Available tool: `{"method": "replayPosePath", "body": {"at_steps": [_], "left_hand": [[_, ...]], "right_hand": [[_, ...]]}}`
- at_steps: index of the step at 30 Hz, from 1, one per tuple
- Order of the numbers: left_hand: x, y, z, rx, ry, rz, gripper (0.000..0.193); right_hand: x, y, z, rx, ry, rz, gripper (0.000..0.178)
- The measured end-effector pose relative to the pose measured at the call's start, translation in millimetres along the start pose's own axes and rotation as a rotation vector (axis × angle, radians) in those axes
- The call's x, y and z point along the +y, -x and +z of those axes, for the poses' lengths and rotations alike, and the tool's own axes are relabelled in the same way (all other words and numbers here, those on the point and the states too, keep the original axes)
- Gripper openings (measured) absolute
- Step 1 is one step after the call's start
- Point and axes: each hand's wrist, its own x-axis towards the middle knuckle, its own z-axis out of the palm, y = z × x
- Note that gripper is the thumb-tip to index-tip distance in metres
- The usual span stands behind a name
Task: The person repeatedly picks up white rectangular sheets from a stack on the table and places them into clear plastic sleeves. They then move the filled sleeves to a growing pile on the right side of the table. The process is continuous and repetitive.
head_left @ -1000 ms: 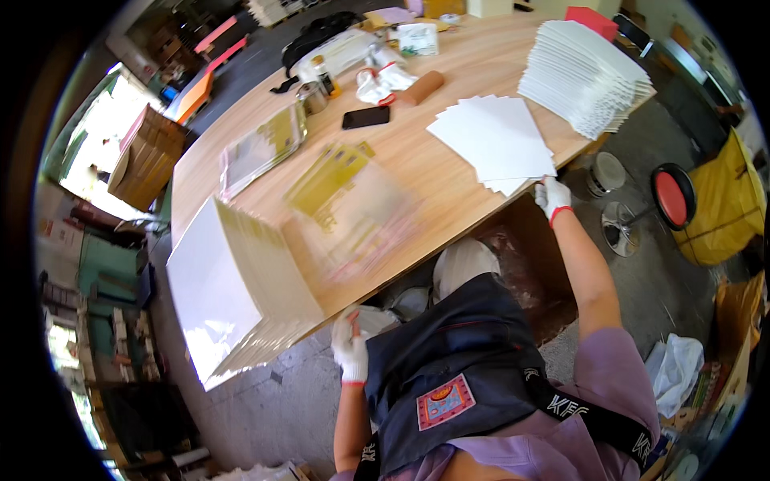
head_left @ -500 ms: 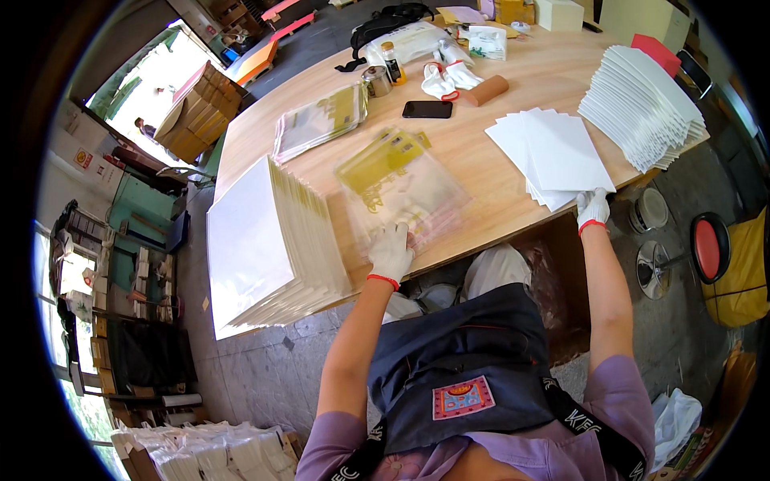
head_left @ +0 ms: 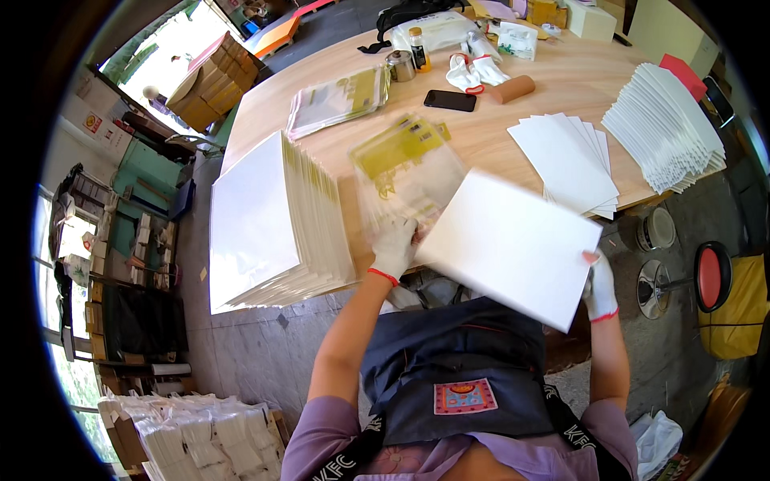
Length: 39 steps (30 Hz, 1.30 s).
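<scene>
My right hand (head_left: 599, 287), in a white glove with a red cuff, grips the right edge of a white rectangular board (head_left: 509, 247). The board is tilted over the table's front edge, its left corner close to my other hand. My left hand (head_left: 394, 248), gloved the same way, is closed at the near end of a clear plastic bag (head_left: 405, 164) with a yellow-green printed band. That bag lies on top of several like it. Beyond the held board, several white boards (head_left: 565, 160) lie fanned out on the table.
A tall stack of filled clear bags (head_left: 257, 228) stands at the table's left. Flat printed bags (head_left: 341, 100) lie farther back, near a phone (head_left: 450, 100), a bottle (head_left: 419, 50) and spare gloves (head_left: 473, 74). A leaning pile of white boards (head_left: 662, 124) occupies the right end.
My right hand has lifted a white board off the fanned pile and swung it left and toward me. My left hand stays at the near end of the plastic bags.
</scene>
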Motion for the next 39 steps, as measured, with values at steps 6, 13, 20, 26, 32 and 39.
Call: {"method": "replayPosePath", "body": {"at_steps": [6, 13, 20, 26, 32, 39], "left_hand": [[2.1, 6.4, -13.3, 0.044, 0.135, 0.027, 0.015], [-3.0, 12.9, -4.2, 0.168, 0.172, -0.043, 0.018], [0.5, 3.7, -30.0, -0.001, 0.784, -0.106, 0.031], [19.7, 24.3, -32.2, 0.258, 0.519, 0.014, 0.038], [80.0, 41.5, 11.6, 0.756, 1.37, -0.749, 0.048], [96.1, 58.7, 85.7, -0.089, 2.672, -0.81, 0.034]], "right_hand": [[36.0, 40.6, -7.0, -0.071, 0.052, 0.261, 0.042], [64.5, 46.6, 9.6, 0.291, -0.122, 0.116, 0.035], [78.6, 37.3, -7.9, 0.114, -0.139, 0.098, 0.042], [80.0, 47.5, 28.0, 0.152, -0.115, 0.075, 0.027], [63.9, 71.0, 68.2, 0.182, -0.093, 0.074, 0.027], [43.9, 80.0, 81.9, 0.049, 0.071, 0.197, 0.027]]}}
